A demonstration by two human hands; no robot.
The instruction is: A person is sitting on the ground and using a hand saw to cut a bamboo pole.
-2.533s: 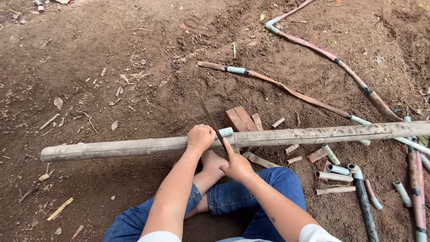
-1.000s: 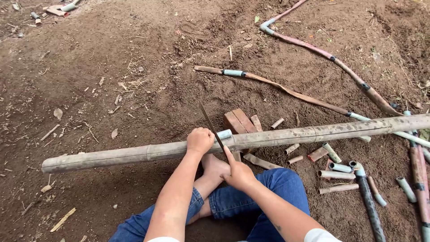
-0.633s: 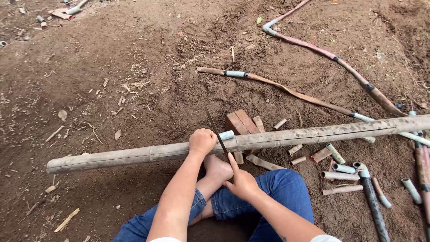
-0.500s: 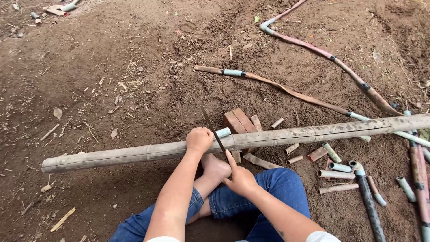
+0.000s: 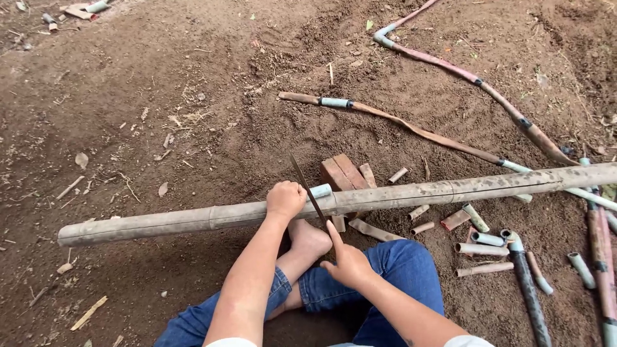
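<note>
Sawing a long pole on bare earth

The left hand [image 5: 286,199] is clenched around the pole [image 5: 411,193], pinning it just beside the thin saw blade [image 5: 307,189]. The right hand [image 5: 347,260], nearer the body, grips the blade's lower end, forefinger stretched along it; bricks [image 5: 346,172] lie just beyond the pole.
</note>
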